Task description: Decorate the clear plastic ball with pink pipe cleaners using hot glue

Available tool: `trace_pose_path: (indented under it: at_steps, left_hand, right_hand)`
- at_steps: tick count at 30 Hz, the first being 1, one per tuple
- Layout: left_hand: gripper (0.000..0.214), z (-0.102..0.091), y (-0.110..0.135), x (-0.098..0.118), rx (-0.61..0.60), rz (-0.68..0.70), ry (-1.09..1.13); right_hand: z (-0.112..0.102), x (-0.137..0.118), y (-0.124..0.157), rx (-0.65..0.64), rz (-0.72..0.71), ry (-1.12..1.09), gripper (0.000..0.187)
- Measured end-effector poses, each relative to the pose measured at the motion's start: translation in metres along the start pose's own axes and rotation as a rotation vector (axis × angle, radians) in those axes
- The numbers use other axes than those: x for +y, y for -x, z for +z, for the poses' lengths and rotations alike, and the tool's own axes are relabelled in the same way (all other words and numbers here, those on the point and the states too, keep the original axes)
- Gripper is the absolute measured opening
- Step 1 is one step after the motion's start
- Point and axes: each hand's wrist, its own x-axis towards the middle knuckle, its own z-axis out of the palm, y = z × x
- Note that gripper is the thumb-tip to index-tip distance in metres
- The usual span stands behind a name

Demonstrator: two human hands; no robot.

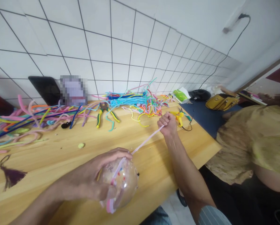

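My left hand (100, 175) is wrapped over a clear plastic ball (123, 184) with small coloured bits inside, held just above the wooden table (60, 156). A pink pipe cleaner (146, 141) loops round the ball and runs taut up to my right hand (168, 123), which is closed in a fist on its far end. Both hands are near the table's front right part.
A long heap of coloured pipe cleaners (130, 101) lies along the tiled wall. Pliers with yellow-green handles (102, 112), a yellow glue gun (179, 117), a dark tassel (10, 175) and a phone (45, 89) are on the table. Another person (254, 143) sits at the right.
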Motion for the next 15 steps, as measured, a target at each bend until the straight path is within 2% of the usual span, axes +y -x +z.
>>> trace_pose_path:
  at_steps: [4,7,9,11,12,13,14,15]
  left_hand:
    - [0.078,-0.006,0.006,-0.01,0.025,0.044,0.013]
    - [0.087,-0.01,0.008,-0.012,-0.002,0.067,0.183]
    - [0.092,-0.011,0.008,-0.011,-0.027,0.08,0.325]
    - [0.093,-0.011,0.008,-0.008,-0.028,0.095,0.396]
    - [0.093,-0.011,0.007,-0.007,-0.018,0.099,0.404]
    - [0.093,-0.01,0.007,-0.006,-0.008,0.099,0.406]
    - [0.094,-0.009,0.007,-0.006,-0.003,0.1,0.414]
    - [0.096,-0.009,0.007,-0.006,-0.004,0.102,0.433]
  right_hand:
    - [0.003,0.005,-0.002,0.008,-0.034,0.151,0.03]
    - [0.009,0.009,0.0,0.058,-0.1,0.285,0.023]
    - [0.016,0.009,0.01,0.12,-0.196,0.35,0.034]
    - [0.027,0.008,0.032,0.144,-0.408,0.465,0.054]
    - [0.032,0.008,0.047,0.099,-0.604,0.61,0.057]
    - [0.039,0.009,0.062,-0.001,-0.798,0.743,0.053]
    - [0.045,0.011,0.077,-0.161,-0.93,0.797,0.046]
    - [0.051,0.015,0.091,-0.353,-0.991,0.802,0.042]
